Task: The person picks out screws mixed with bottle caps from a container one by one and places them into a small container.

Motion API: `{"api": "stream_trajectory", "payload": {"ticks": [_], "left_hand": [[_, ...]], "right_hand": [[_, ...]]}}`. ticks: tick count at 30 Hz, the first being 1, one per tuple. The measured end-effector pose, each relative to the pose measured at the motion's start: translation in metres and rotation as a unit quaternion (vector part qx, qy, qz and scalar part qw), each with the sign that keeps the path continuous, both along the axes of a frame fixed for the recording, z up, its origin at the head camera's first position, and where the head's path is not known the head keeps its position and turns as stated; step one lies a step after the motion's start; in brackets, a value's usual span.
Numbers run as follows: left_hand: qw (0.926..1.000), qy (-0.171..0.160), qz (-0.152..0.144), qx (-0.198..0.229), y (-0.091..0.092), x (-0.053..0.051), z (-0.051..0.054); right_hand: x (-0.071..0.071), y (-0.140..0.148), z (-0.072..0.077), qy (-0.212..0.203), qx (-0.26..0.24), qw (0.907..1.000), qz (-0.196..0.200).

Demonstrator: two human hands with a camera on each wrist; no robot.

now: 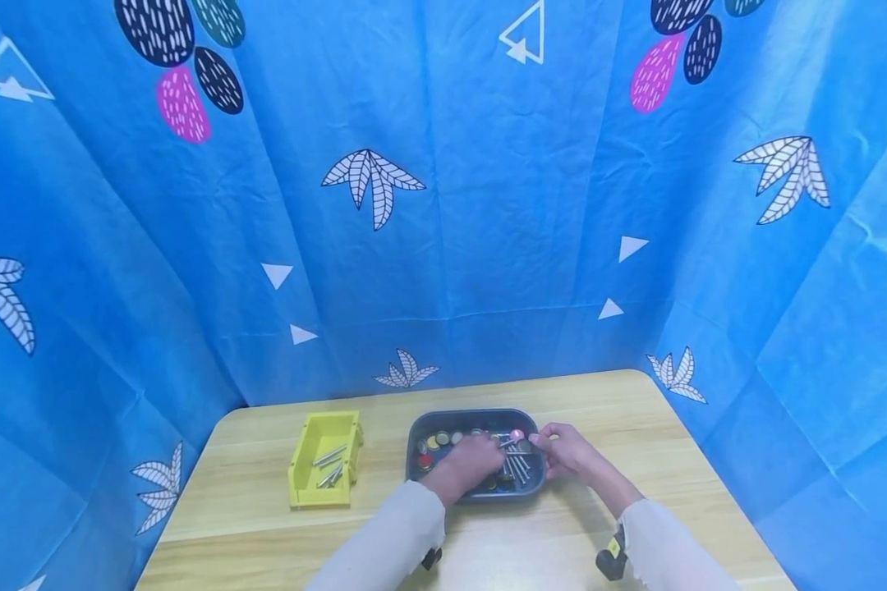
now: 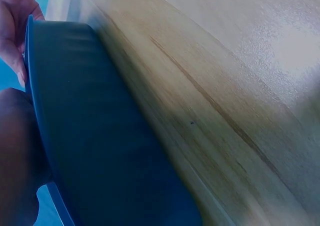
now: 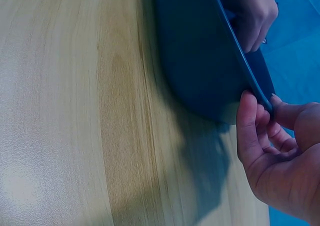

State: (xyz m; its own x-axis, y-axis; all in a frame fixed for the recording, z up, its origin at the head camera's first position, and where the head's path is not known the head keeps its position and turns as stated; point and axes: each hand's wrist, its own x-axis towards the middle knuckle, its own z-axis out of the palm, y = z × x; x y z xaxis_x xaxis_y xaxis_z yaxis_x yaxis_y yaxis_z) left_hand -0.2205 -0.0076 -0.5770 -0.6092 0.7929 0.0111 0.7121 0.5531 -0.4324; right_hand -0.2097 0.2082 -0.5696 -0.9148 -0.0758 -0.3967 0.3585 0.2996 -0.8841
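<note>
A dark oblong tray [image 1: 497, 496] stands on the table, holding long metal screws or nails [image 1: 517, 469] on its right side and round bottle caps [image 1: 442, 438] in several colours. My left hand [image 1: 470, 460] reaches down into the tray beside the metal pieces; its fingertips are hidden, so what they hold does not show. In the right wrist view its fingers look bent behind the tray wall, near a small shiny bit. With thumb and fingers, my right hand [image 3: 280, 151] pinches the tray's rim at the right end.
To the left of the tray stands a yellow bin [image 1: 300, 460] with several metal screws or nails [image 1: 331, 468] in it. Blue patterned cloth [image 1: 443, 246] hangs behind the wooden table [image 1: 562, 542] and along both sides.
</note>
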Motion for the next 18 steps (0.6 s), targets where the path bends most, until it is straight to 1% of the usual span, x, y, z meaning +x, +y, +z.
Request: {"api": "stream_trajectory", "payload": {"ticks": [4, 8, 11, 13, 15, 18], "left_hand": [[0.9999, 0.005, -0.009, -0.008, -0.002, 0.001, 0.002], [0.9998, 0.013, -0.016, -0.005, -0.003, 0.002, 0.004], [0.9998, 0.008, -0.018, 0.000, -0.006, 0.003, 0.007], [0.9999, 0.000, -0.015, 0.006, -0.008, 0.004, 0.009], [0.9999, -0.008, -0.006, 0.011, -0.011, 0.005, 0.014], [0.9999, -0.007, 0.002, 0.011, -0.015, 0.005, 0.019]], "right_hand": [[0.000, 0.000, -0.001, 0.003, 0.009, 0.9999, -0.003], [0.000, 0.000, -0.002, 0.003, 0.002, 1.0000, -0.006], [0.001, 0.000, -0.002, 0.000, -0.009, 0.9999, -0.008], [0.002, 0.000, -0.003, 0.000, -0.011, 0.9999, -0.007], [0.002, -0.001, -0.003, 0.003, -0.013, 0.9999, -0.007], [0.001, -0.001, -0.004, 0.006, -0.014, 0.9999, -0.007]]}}
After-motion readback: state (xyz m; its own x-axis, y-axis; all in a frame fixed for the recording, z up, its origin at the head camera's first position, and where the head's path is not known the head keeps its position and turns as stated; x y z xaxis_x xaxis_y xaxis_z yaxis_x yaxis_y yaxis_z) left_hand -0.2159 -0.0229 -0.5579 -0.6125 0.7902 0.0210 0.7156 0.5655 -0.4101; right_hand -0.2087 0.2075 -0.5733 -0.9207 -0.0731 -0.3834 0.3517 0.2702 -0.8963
